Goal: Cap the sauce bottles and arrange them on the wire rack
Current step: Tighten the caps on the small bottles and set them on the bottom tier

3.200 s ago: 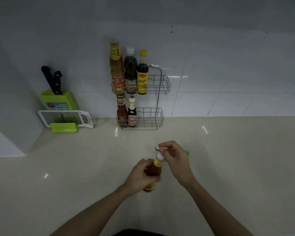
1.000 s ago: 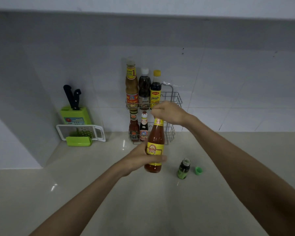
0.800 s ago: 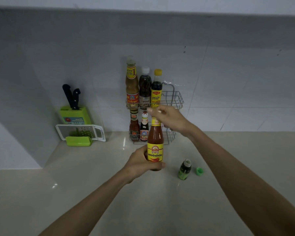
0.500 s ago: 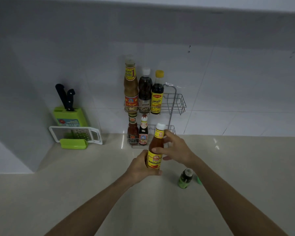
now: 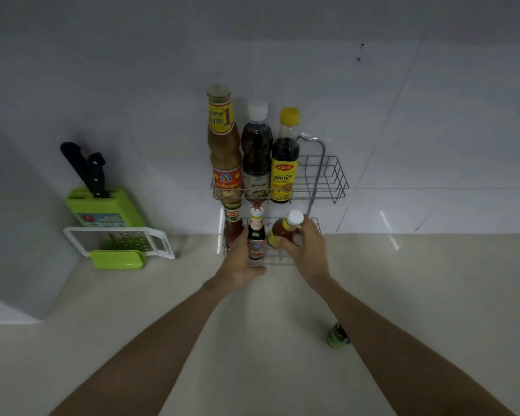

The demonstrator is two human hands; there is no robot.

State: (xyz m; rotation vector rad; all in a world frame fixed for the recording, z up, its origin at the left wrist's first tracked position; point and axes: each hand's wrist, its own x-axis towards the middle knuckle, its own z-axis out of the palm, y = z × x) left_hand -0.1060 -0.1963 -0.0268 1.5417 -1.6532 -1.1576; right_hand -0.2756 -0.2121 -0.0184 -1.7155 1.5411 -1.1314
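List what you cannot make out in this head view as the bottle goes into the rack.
- Held bottle: its lower body and base, hidden by the right hand.
- Green bottle: mostly behind the right forearm; cap state unclear.
- Left red bottle: lower label, hidden by the left hand.

Green knife block, yellow-capped bottle, white-capped orange bottle
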